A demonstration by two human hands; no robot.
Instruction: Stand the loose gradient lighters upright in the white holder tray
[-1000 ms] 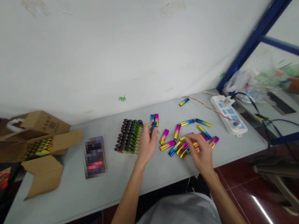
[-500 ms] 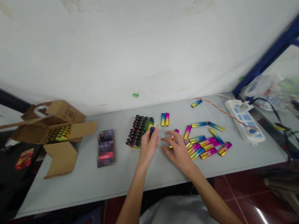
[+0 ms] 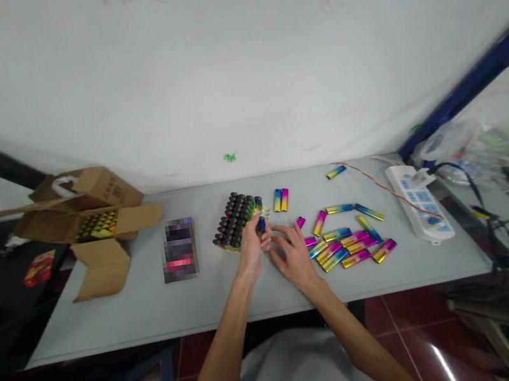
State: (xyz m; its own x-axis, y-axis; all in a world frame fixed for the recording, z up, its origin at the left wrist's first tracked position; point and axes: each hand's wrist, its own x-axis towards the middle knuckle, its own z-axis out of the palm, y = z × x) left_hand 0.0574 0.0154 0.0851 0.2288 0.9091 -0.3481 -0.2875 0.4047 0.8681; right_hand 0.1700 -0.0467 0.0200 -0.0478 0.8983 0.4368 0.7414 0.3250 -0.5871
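Observation:
My left hand (image 3: 251,247) is closed around a small dark-blue lighter-like piece (image 3: 260,224), which stands upright between thumb and fingers. Close beside it, my right hand (image 3: 292,255) has bent fingers spread apart, its fingertips near the left fingers; nothing shows in its grasp. Just behind the left hand are tight rows of small black-topped pieces (image 3: 234,219), with tiny pale bits (image 3: 264,211) at their right edge. Shiny two-tone lighter-like pieces (image 3: 352,242), blue-yellow and magenta-yellow, lie scattered right of my right hand. A similar pair (image 3: 280,200) lies side by side behind the hands.
An open cardboard box (image 3: 119,225) holding yellow-and-black pieces stands at the left. A blurred dark flat packet (image 3: 179,250) lies nearer. At the right are a white power strip (image 3: 419,203) with cables and some clear plastic bags (image 3: 451,149). A wall rises behind the grey table (image 3: 159,318).
My right hand has moved left, up against the left hand, uncovering some of the scattered pieces. My left hand still grips the dark-blue piece. The view has shifted slightly.

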